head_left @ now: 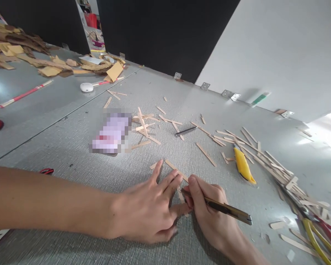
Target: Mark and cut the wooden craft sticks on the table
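Observation:
My left hand (pixel 149 206) lies palm down on the table, fingers spread, its fingertips resting on or beside flat wooden craft sticks. One craft stick (pixel 171 165) slants from near the index finger toward my right hand (pixel 213 209). A second, marked stick (pixel 181 195) shows between the two hands, partly covered by fingers. My right hand is closed around a slim, dark utility knife (pixel 228 210), its rear end pointing right. The knife's tip is down at the sticks and hidden by my fingers, so I cannot tell whether it touches wood.
A yellow-handled cutter (pixel 243 163) and a pile of sticks (pixel 276 169) lie right, with scissors (pixel 313 235) at lower right. Ahead are a blurred-out phone (pixel 111 133), a pen (pixel 185 131) and scattered sticks. Torn cardboard (pixel 55 66) and a white earbud case (pixel 86 87) sit far left.

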Available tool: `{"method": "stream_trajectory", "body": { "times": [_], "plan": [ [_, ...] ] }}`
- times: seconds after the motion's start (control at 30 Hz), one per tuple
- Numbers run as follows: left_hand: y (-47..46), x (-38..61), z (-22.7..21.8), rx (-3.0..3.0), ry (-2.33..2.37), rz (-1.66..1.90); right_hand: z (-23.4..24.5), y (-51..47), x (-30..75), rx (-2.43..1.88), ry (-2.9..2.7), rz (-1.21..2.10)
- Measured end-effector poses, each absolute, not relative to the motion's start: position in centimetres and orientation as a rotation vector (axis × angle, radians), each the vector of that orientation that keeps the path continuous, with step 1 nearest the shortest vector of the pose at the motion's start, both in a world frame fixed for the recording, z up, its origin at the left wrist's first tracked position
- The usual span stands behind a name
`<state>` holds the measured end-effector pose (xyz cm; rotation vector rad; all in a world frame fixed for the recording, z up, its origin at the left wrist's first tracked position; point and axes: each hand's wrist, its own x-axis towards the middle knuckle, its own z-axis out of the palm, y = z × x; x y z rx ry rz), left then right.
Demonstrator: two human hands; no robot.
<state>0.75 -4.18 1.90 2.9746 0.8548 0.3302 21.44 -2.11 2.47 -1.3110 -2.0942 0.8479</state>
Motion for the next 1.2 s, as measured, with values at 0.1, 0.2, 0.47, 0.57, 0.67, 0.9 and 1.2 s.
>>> {"method": "stream_trajectory", "body": {
  "times": [0.1,0.2,0.47,0.57,0.67,0.9,1.2],
  "plan": [
    [-4.2,0.7,1.9,2.991,0.854,0.329,2.0,-2.3,21.6,-1.321,-1.939,0.903],
    [-4.4,0.8,1.9,3.036,0.848,0.341,1.5,-2.7,21.9,-1.294,-1.852,0.873],
    [-4.8,1.0,1.8,3.073,0.871,0.363,1.2,-2.6,21.7,-1.281,-1.921,0.824],
    [-4.7,1.1,1.7,3.097,0.873,0.386,1.3,-2.5,21.6,-1.294,-1.944,0.783],
    [-4.7,1.2,1.5,3.152,0.870,0.406,1.2,-2.5,21.6,-1.274,-1.957,0.764],
    [-4.7,1.3,1.3,3.203,0.878,0.421,0.8,-2.4,21.7,-1.266,-1.978,0.742],
    [-4.6,1.2,0.9,3.221,0.863,0.448,0.7,-2.5,21.1,-1.202,-2.100,0.628]
  ]
}}
